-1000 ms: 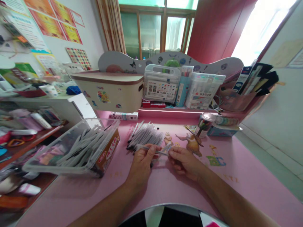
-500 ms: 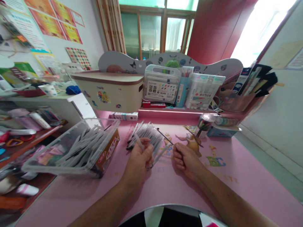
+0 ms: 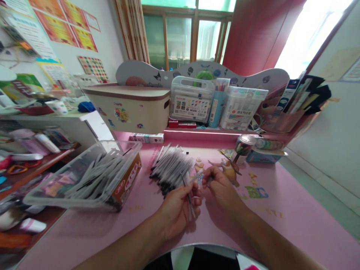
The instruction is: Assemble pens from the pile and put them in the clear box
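While the left hand [image 3: 180, 207], turned palm-up since 0.5 s ago, curls round a dark rod [image 3: 183, 179] and pale tubes [image 3: 191, 210], the right hand [image 3: 221, 186] has closed in beside it, pinched narrow on what I cannot tell, so the 2 hands work together. Just beyond lies a pile of black-ended sticks [image 3: 174, 165], with a beige box [image 3: 146, 112] farther back.

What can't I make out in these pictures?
In the head view:
What, if anything, the right hand pinches: hidden by that hand itself.
Middles of the slim, pale plastic sticks held by the left hand: covered by its grip.
Contents of the beige, rectangular plastic box: shut under its brown lid.
Small, mixed-colour items on the brown wooden shelf at left: blurred.
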Available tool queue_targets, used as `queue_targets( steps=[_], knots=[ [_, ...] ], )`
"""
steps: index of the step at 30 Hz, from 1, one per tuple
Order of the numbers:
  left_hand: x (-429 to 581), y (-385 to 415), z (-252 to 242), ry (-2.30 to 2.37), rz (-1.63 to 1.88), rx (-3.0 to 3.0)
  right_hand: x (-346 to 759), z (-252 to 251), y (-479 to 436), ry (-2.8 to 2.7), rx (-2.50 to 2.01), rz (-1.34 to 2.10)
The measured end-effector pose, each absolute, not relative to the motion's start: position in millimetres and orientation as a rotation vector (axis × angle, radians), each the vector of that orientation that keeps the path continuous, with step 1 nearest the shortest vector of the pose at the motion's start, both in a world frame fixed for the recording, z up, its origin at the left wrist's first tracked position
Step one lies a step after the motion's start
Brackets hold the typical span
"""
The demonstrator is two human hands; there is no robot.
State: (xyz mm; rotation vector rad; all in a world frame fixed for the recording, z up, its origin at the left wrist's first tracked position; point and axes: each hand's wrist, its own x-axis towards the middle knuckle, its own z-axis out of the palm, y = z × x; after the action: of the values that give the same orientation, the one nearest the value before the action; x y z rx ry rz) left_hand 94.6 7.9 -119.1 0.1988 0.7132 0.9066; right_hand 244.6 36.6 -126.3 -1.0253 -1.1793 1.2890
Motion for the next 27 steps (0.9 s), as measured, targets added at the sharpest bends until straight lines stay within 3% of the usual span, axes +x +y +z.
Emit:
queue_targets(
  steps=[6,13,22,27],
  knots=[
    [105.0,4.8,-118.0,0.701,0.898,0.143,239.0,-119.9,17.7,-1.616,-0.981,0.788],
    [109.0,9.5,-109.6,0.662,1.056,-0.062,231.4,-133.0,10.0,-2.016,-0.846,0.558],
    [109.0,8.8,-109.8,0.716,1.038,0.025,236.8,-122.2,4.4,-2.162,-0.887,0.645],
    [102.0,7.3,-118.7,0.719,0.956,0.070,245.0,-123.1,14.5,-1.888,-1.038,0.679]
  ],
)
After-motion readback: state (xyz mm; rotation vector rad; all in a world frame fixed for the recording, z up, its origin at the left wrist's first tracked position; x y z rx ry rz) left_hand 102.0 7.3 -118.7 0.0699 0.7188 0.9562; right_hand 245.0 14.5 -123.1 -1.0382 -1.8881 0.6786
